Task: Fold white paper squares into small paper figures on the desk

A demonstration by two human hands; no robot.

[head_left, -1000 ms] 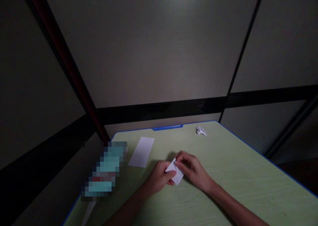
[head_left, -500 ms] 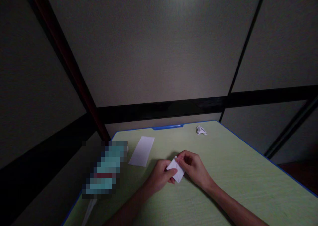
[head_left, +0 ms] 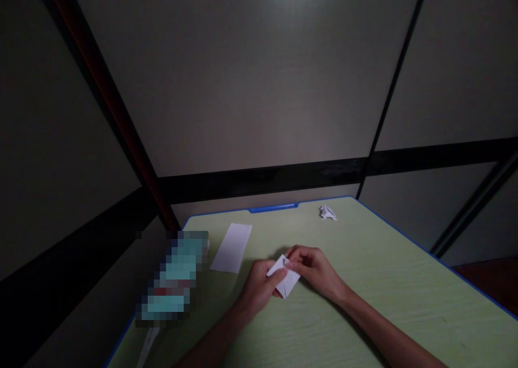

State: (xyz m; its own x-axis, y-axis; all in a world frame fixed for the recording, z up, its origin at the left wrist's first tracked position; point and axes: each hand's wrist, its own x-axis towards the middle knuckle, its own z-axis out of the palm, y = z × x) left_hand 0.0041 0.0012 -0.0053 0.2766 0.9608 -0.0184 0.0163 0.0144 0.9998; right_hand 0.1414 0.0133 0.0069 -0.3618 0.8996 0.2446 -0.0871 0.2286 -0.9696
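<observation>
Pinching the folded white paper (head_left: 290, 285) at lower centre frame, left hand (head_left: 258, 286) and right hand (head_left: 319, 272) gripped opposite sides. Thumbs nearly met; creases already crossed its face (small paper figure (head_left: 327, 213) lay well apart, right of centre).

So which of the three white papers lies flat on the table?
The rectangular sheet, leftmost; the folded piece is held, and the small folded shape sticks up.

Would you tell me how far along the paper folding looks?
Looks done: the small folded figure near the far edge of the table. In hand: a partly folded paper between left hand and right hand. Possibly left: the sheet lying flat, in neither hand.
</observation>
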